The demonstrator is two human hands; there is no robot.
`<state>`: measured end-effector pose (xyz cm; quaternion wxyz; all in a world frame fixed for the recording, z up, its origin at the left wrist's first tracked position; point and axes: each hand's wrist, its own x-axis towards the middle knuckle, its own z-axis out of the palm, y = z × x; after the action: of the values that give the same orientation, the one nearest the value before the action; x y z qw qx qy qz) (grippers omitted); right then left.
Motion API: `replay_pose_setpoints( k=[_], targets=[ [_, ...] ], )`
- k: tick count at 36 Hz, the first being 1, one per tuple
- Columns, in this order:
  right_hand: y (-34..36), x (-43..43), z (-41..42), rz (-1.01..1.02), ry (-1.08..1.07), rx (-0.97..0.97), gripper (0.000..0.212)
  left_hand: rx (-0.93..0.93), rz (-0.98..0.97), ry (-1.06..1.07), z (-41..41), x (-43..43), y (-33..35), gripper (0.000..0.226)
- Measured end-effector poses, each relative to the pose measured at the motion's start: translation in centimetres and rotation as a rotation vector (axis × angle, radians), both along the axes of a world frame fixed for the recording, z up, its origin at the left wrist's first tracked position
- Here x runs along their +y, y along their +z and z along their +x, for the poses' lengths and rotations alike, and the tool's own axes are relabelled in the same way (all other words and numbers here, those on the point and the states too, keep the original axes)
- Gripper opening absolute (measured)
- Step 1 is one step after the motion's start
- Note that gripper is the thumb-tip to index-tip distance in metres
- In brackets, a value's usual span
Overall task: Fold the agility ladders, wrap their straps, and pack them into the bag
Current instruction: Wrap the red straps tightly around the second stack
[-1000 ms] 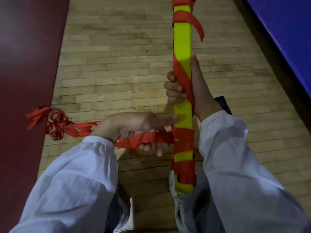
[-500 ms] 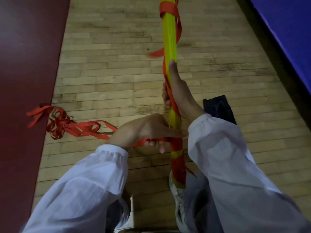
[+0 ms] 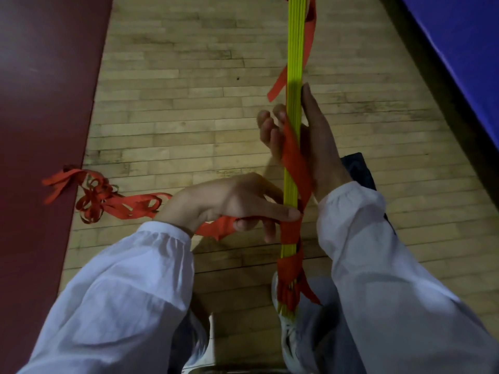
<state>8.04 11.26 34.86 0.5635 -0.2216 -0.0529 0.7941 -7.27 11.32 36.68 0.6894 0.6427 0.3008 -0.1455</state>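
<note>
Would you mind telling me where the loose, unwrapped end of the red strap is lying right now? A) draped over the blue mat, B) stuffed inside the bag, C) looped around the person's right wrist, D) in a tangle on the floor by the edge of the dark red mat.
D: the loose red strap trails from the left hand across the wooden floor into a tangle at the edge of the dark red mat.

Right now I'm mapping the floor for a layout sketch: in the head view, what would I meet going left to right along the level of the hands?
Dark red mat → loose tangle of red strap → left hand → bundle of yellow ladder rungs → right hand → black bag → blue mat.
</note>
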Motion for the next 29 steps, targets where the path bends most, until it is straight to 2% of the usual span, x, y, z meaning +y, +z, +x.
replay_pose_setpoints(
  k=[7,11,21,25,29],
  targets=[
    [0.6,-0.2,-0.4,0.026,0.212,-0.205,0.053,-0.03,-0.073,-0.084,-0.1,-0.2,0.1,0.022],
    [0.9,0.1,-1.0,0.012,0.263,-0.307,0.055,0.076,-0.09,-0.068,0.0,0.1,-0.2,0.028],
    [1.2,0.3,-0.5,-0.011,0.223,-0.517,0.05,0.153,-0.011,0.057,0.2,0.3,-0.4,0.043],
    [0.6,0.5,-0.6,-0.061,0.177,-0.619,0.049,0.247,0.021,0.099,-0.3,0.6,-0.4,0.03],
    [0.2,0.7,-0.7,-0.087,0.135,-0.674,0.048,0.12,0.074,0.094,0.0,0.3,-0.9,0.042]
  ],
)
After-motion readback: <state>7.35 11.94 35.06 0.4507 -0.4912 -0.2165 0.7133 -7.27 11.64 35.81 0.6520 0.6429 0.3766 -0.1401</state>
